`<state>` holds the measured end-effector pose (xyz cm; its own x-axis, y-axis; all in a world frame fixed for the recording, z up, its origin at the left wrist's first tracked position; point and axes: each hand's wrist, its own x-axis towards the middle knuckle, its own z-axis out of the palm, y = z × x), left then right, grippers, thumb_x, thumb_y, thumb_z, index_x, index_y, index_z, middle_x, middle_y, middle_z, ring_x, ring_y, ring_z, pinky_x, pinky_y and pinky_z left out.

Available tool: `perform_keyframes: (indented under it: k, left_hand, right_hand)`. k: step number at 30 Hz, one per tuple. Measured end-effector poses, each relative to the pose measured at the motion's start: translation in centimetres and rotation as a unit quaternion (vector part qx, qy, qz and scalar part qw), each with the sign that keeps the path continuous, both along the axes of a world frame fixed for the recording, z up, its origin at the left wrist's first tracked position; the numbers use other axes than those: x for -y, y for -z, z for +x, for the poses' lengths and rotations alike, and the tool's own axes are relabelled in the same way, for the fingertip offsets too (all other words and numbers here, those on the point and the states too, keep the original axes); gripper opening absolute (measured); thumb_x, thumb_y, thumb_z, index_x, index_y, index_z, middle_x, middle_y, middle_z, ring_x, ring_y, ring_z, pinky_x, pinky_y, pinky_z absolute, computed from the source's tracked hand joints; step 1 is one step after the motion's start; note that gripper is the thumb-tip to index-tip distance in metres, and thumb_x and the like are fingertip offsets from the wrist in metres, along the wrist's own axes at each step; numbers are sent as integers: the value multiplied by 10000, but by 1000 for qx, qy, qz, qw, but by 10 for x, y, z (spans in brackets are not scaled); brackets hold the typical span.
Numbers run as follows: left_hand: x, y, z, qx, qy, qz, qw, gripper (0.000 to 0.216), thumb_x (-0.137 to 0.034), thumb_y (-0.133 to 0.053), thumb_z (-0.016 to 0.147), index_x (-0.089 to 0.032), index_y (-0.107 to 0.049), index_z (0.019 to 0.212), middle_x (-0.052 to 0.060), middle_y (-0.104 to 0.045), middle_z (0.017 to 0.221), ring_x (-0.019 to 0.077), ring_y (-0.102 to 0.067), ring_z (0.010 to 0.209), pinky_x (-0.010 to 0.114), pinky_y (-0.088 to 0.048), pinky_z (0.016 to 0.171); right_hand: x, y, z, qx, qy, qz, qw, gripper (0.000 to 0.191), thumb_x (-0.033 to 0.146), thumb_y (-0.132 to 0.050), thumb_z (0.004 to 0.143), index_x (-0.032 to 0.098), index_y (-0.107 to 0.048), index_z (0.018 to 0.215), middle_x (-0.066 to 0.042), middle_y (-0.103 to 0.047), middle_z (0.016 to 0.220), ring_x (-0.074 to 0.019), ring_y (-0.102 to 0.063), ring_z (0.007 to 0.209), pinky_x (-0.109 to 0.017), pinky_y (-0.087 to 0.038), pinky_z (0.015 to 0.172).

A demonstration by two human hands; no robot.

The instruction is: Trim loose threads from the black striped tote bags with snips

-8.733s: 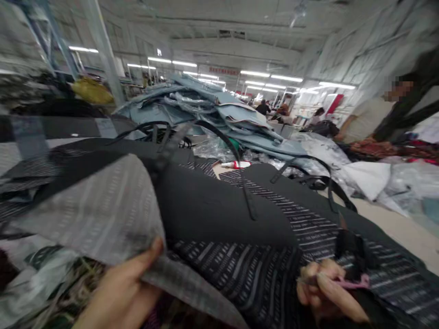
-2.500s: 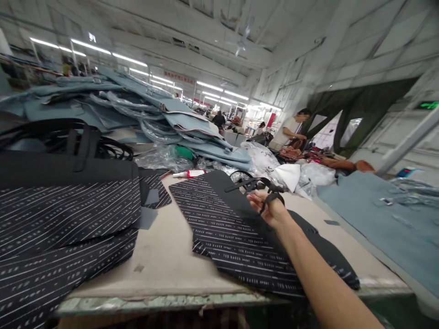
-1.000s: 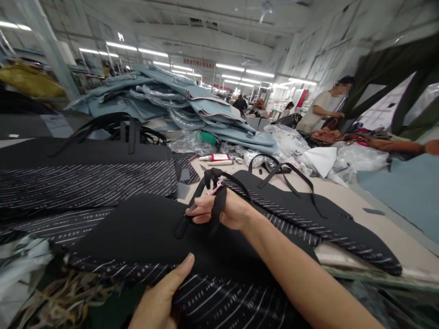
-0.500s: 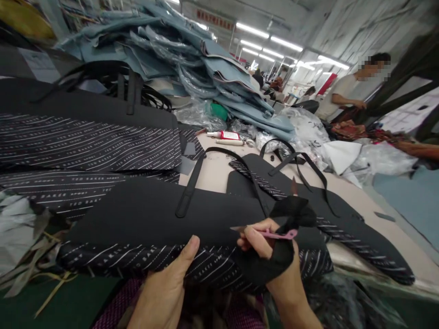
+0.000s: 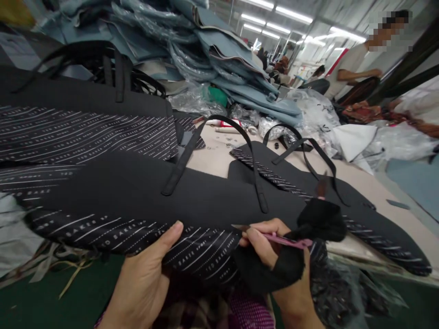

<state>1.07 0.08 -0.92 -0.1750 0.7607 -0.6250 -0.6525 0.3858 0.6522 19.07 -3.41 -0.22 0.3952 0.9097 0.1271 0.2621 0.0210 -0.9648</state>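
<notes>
A black bag panel (image 5: 133,192) with a strap handle (image 5: 180,167) lies across the table's near edge, its lower band of white-striped, lettered fabric (image 5: 206,249) facing me. My left hand (image 5: 144,274) grips this band, thumb on top and fingers hidden underneath. At the band's upper edge, my right hand (image 5: 260,244) is closed round pink-handled thread snips (image 5: 284,239), their pointed blade lying close to the seam. Whether the blade touches the seam I cannot tell. Black cloth (image 5: 281,272) is wrapped about the right hand, with a knotted bunch above the wrist.
More striped bag panels (image 5: 85,137) are stacked at left. Another black bag piece with handles (image 5: 329,196) lies at right. Behind are piled blue-grey pieces in plastic (image 5: 206,68), clear plastic bags (image 5: 312,114) and a red-and-white tube (image 5: 230,123). A person (image 5: 353,64) stands at back right.
The bag panel has shifted slightly left and tilted, showing more of its striped band. My left hand has moved left with it; my right hand keeps the snips, slightly further right.
</notes>
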Motion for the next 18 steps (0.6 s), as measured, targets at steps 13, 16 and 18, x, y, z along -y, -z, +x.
perform_keyframes:
  k: [13,16,18]
  left_hand:
    - [6,9,12,62,74,-56,994,318,-115,-739,763,-135,-720,1080,114,-722,1114,253,-680,1032,369,-580,923]
    - [8,7,12,74,65,-51,994,315,-102,-717,778,-145,-721,1090,107,-722,1118,248,-676,1044,367,-576,930]
    - [11,7,12,76,53,-45,995,338,-104,-719,775,-159,-716,1109,101,-722,1120,250,-676,1047,377,-571,939]
  right_hand:
    - [0,13,-24,1,-22,-30,999,137,294,-696,780,185,-679,699,-14,-688,645,-147,-654,591,-228,-533,567]
    - [-1,9,-28,-4,-10,-39,999,172,310,-694,783,180,-667,674,-12,-680,615,-133,-629,530,-211,-505,502]
    - [-2,10,-28,-9,-7,-43,999,177,314,-688,789,176,-668,679,-19,-690,620,-131,-625,511,-211,-505,491]
